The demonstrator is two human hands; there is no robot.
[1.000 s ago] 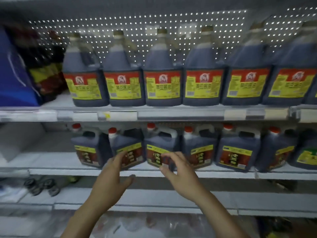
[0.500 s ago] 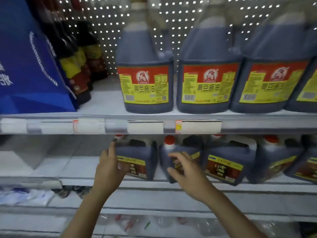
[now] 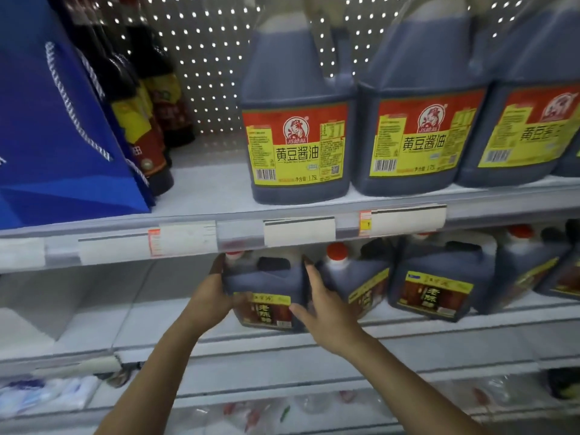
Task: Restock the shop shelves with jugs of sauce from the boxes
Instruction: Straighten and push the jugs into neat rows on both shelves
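I see the leftmost sauce jug [image 3: 266, 284] standing on the middle shelf [image 3: 408, 328], clasped between both hands: my left hand [image 3: 209, 291] grips its left side, my right hand [image 3: 326, 312] its right front corner.

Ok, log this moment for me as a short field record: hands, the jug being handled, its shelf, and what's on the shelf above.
left hand: grips the left side of the held jug
right hand: grips its right side, thumb across the label
held jug: red cap, dark sauce, leftmost in its row, on the middle shelf
middle shelf: bare white space left of the held jug
neighbour jug: red cap, right beside the held jug
upper shelf: big yellow-label jugs, blue bag
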